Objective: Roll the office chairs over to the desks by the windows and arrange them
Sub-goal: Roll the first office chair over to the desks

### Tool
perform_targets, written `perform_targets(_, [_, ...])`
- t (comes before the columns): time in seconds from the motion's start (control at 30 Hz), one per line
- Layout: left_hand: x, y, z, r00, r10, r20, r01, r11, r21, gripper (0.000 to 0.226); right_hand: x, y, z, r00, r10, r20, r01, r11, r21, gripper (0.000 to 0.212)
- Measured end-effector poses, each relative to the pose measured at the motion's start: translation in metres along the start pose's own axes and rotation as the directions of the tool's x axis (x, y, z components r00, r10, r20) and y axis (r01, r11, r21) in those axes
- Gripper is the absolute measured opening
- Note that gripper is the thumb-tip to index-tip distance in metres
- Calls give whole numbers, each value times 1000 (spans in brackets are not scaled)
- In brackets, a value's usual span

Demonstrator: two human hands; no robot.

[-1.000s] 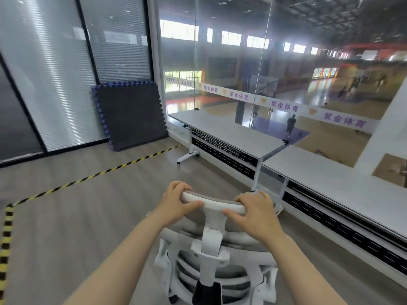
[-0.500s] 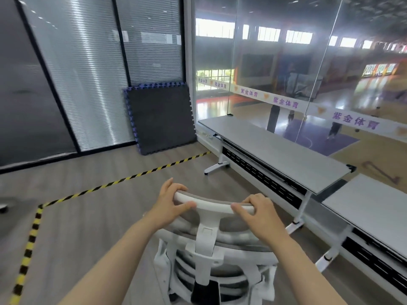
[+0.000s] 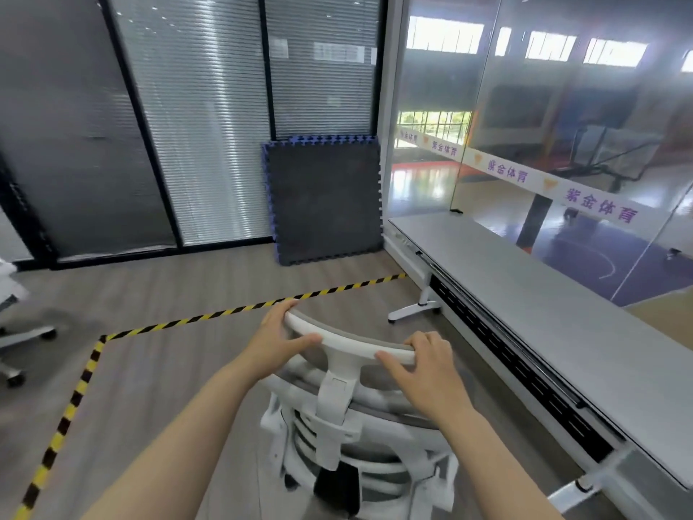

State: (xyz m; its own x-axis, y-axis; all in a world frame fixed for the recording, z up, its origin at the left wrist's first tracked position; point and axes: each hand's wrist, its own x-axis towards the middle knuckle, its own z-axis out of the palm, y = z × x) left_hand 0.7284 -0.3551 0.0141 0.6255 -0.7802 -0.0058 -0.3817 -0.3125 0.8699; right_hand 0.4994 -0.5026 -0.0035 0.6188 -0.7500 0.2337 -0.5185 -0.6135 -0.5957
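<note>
A white office chair (image 3: 339,425) with a grey mesh back stands right in front of me, seen from behind. My left hand (image 3: 275,345) grips the left end of its curved headrest bar, and my right hand (image 3: 425,367) grips the right end. A long grey desk (image 3: 543,302) runs along the glass window wall on the right, about an arm's length from the chair. The chair's wheels are hidden below the frame.
Part of another white chair (image 3: 15,332) with castors shows at the left edge. Yellow-black floor tape (image 3: 225,313) crosses the wood floor ahead. A dark foam mat (image 3: 324,200) leans against the blinds at the back. The desk's white foot (image 3: 414,311) sticks out onto the floor.
The view has swung left: the second desk on the right has left the frame, the near desk sits closer on the right, and another chair has appeared at the left edge. Both hands keep their grip.
</note>
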Motion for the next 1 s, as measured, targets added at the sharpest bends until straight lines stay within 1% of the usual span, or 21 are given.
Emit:
perform_targets(0.23, [155,-10,-9,1000,17,-4,-17,999,-29,65,150,15,34,1000,7,14,-7,1000,-17,48])
perform_targets(0.5, [326,-14,-22,998,50,31,-50,999,6,66,307,27,71,1000,24,-17,-23,999,48,44])
perform_targets(0.6, [387,-20,-24,998,60,26,-60,998,1,64,364,32,83,999,34,-9,-33,999,31,39])
perform_targets(0.8, [496,-29,-23,995,102,10,-103,995,16,63,464,47,107,999,25,-39,-26,1000,-5,44])
perform_targets(0.9, [536,-34,-23,989,149,-19,-148,987,62,61,504,54,117,998,14,-58,-15,1000,-25,47])
perform_targets(1.0, [569,-39,-24,982,189,-14,-184,966,181,72,536,59,125,999,18,-47,-20,999,-28,50])
